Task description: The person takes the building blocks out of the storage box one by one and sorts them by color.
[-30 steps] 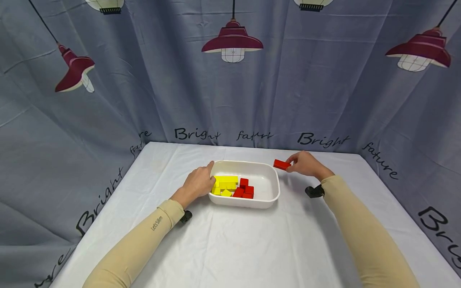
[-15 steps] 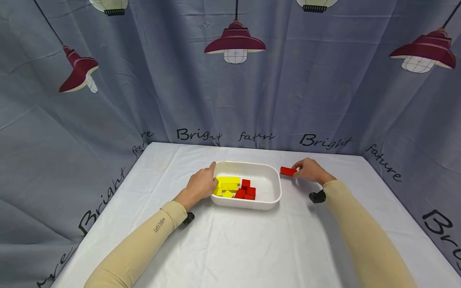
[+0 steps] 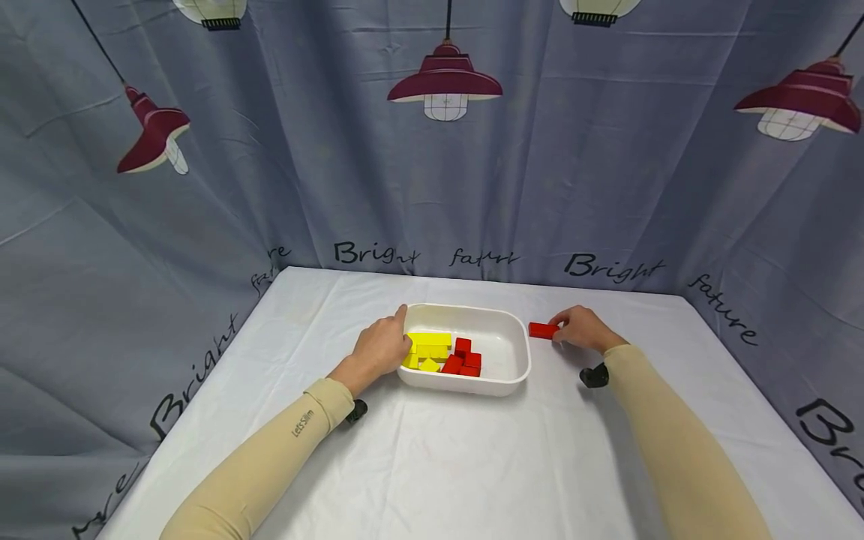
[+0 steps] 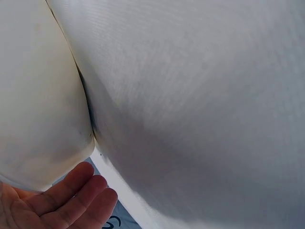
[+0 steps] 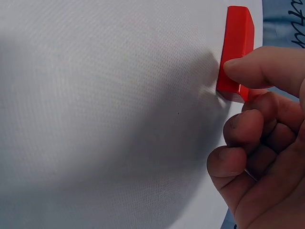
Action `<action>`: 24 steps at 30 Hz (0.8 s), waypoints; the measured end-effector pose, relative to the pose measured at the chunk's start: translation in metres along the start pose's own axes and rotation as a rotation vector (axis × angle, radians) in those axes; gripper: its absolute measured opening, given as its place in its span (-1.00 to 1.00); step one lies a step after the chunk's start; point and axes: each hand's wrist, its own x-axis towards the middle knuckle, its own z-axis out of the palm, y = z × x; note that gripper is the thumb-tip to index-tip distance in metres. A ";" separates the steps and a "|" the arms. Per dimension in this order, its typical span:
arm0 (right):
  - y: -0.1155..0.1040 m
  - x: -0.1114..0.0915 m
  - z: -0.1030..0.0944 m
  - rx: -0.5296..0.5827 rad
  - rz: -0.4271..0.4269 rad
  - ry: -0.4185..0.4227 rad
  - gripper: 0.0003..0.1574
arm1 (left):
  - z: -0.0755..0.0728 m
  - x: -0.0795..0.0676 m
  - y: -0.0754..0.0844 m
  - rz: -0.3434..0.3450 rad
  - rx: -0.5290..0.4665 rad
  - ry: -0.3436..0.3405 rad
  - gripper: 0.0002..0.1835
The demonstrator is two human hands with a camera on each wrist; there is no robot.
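Note:
A white plastic tray (image 3: pixel 499 389) stands on the table with several yellow blocks (image 3: pixel 432 341) at its left and several red blocks (image 3: pixel 470 361) in its middle. My left hand (image 3: pixel 379 343) holds the tray's left end at the rim, index finger at the far left corner. In the left wrist view, several fingers (image 4: pixel 88 198) lie by the tray's outer wall (image 4: pixel 43 95). Just right of the tray, my right hand (image 3: pixel 583 330) pinches one end of a long red block (image 3: pixel 542 331) between thumb and finger, close over the cloth; its other fingers are curled.
White cloth (image 3: pixel 466 465) covers the table, with its far edge behind the tray. A grey-blue curtain (image 3: pixel 351 150) printed with lamps and lettering hangs at the back and sides. Black wrist cameras (image 3: pixel 594 376) sit under both wrists.
My right hand has lowered the red block toward the table at the tray's right, and the block now lies more level. The left hand stays on the tray; the head view shifts slightly.

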 end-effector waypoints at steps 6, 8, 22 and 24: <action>0.001 -0.002 -0.001 0.006 -0.005 -0.001 -0.44 | 0.000 0.000 0.000 -0.003 0.000 -0.007 -0.28; 0.000 -0.003 -0.002 0.009 -0.015 0.009 -0.42 | 0.000 0.000 0.000 -0.002 -0.001 -0.003 -0.28; -0.031 -0.020 -0.007 0.146 -0.093 0.029 -0.47 | -0.001 -0.001 0.001 -0.013 -0.007 -0.005 -0.28; -0.036 -0.023 -0.007 0.155 -0.112 0.025 -0.47 | -0.001 -0.001 0.001 -0.016 -0.007 -0.007 -0.28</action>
